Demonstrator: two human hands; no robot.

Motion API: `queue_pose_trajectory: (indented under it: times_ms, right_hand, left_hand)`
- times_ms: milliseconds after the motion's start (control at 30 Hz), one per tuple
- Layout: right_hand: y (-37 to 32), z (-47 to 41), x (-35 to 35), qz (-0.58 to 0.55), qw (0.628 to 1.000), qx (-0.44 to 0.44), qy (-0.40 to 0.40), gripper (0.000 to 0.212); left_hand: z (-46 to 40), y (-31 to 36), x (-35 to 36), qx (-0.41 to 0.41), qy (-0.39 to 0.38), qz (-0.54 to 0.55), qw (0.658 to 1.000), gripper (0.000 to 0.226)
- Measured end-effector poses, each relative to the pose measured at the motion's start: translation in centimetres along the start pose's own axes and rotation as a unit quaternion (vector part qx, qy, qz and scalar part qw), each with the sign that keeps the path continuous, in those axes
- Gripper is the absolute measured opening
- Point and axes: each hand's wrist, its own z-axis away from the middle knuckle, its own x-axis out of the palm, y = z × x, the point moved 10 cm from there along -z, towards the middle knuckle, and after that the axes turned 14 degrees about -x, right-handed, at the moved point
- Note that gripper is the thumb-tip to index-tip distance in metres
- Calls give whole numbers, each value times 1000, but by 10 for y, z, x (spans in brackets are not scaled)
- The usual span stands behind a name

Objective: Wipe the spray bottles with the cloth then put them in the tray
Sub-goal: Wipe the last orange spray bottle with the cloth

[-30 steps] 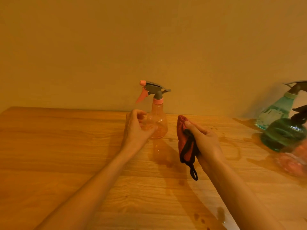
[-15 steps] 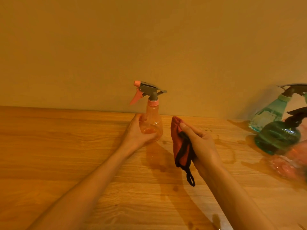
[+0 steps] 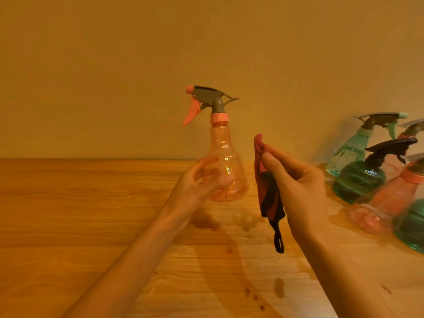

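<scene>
A clear orange spray bottle [image 3: 223, 157] with a grey and orange trigger head is lifted above the wooden table [image 3: 80, 214]. My left hand [image 3: 195, 187] grips its round lower body from the left. My right hand [image 3: 296, 187] holds a folded red cloth [image 3: 263, 180] with black trim and a hanging black loop, just right of the bottle and not touching it. No tray is in view.
Several more spray bottles cluster at the right edge by the wall: a pale teal one [image 3: 348, 150], a dark green one [image 3: 360, 180] with a black head, and a blurred orange one [image 3: 385, 203]. Dark wet spots [image 3: 252, 294] mark the near tabletop.
My left hand closed around the orange bottle and raised it off the table. My right hand came up with the cloth and stays beside the bottle.
</scene>
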Motion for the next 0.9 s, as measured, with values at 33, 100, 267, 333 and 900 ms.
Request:
queue_pose_trajectory:
  times_ms: [33, 100, 267, 333, 900]
  right_hand:
    - [-12, 1, 0, 3, 1000, -27, -5, 22]
    - [-30, 7, 2, 7, 997, -70, -17, 25]
    - [-49, 28, 0, 70, 986, -142, -43, 33]
    - [-55, 35, -6, 71, 984, -158, -38, 33]
    - [-59, 82, -40, 133, 966, -217, -50, 43]
  left_hand:
    - [5, -2, 6, -1, -8, 4, 1000, 81]
    - [16, -5, 18, 2, -25, 12, 1000, 82]
    - [41, -9, 42, 10, -49, 36, 998, 81]
    - [50, -10, 50, 10, -65, 36, 997, 81]
    - [75, -22, 79, 26, -112, 62, 991, 86]
